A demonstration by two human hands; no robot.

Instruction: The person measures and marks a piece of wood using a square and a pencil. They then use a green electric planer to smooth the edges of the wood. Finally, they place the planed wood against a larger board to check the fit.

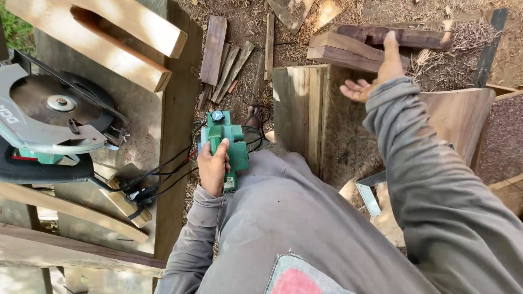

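The green electric hand planer (227, 142) hangs low against the person's left side, just in front of the grey-trousered thigh and above the littered ground, its round blue knob at the front end pointing away from the body. The left hand (213, 166) is wrapped tight around the planer's top handle, thumb over the grip, a carrying hold that seems meant to keep the sole clear of anything. Black cables (163, 171) run from near the planer to the left across the edge of a workbench (177, 136). The right hand (376, 76) is raised and empty, fingers loosely spread with the palm turned up, hovering above a stack of upright planks (302, 117) and near thick dark offcuts (348, 51) that lie on the ground beyond; it touches nothing that can be seen. On the bench to the left a circular saw (52, 117) rests on its side with the blade and guard facing up, beside pale squared timbers (109, 38) laid at an angle. A metal square (368, 196) peeks out below the right sleeve. The ground is bare earth covered in sawdust, shavings and thin wood strips (226, 60), lit by patchy sunlight, with a little grass at the top left: an outdoor carpentry yard.
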